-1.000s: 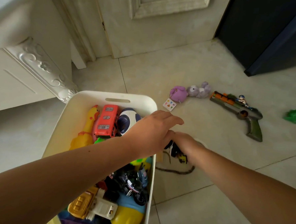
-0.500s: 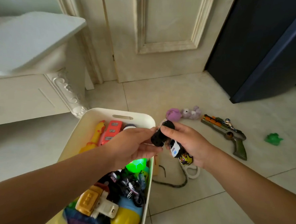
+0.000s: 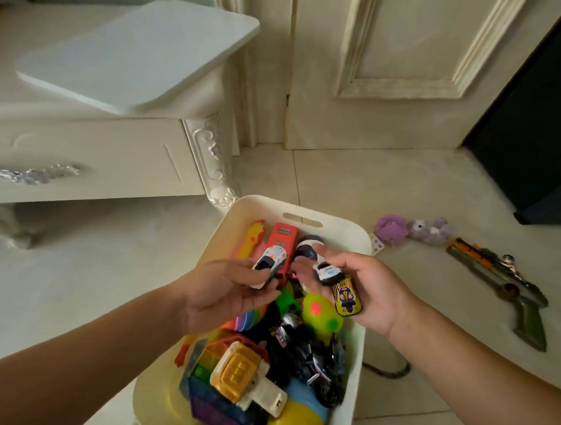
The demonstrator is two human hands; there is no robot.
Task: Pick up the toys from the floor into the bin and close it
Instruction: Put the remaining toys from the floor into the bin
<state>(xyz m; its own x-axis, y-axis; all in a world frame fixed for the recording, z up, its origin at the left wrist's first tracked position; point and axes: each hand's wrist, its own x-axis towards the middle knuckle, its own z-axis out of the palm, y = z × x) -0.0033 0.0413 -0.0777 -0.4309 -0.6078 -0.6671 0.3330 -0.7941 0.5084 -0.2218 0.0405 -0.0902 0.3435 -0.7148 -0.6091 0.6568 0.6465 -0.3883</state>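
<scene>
Both hands hover over the cream bin [image 3: 357, 362], which is full of toys. My left hand [image 3: 223, 293] pinches a small white toy car [image 3: 268, 263] between thumb and fingers. In the upturned palm of my right hand [image 3: 362, 291] lie a white-and-blue toy car [image 3: 327, 272] and a yellow-and-purple toy car [image 3: 346, 295], with the fingers curled loosely round them. A purple plush [image 3: 392, 231], a grey-lilac plush [image 3: 429, 230], a small card [image 3: 376, 243], a green-and-orange toy gun [image 3: 499, 282] and a dark cord [image 3: 387, 372] lie on the floor to the right of the bin.
A flat white lid [image 3: 135, 52] rests on the cream cabinet [image 3: 87, 160] at the left. A cream door [image 3: 377, 71] stands behind the bin, and a dark panel [image 3: 536, 134] at the far right. Pale floor tiles [image 3: 92, 251] spread around.
Both hands rose from the floor beside the bin to above it. My left hand took the white car from the right hand, whose palm turned up with two cars.
</scene>
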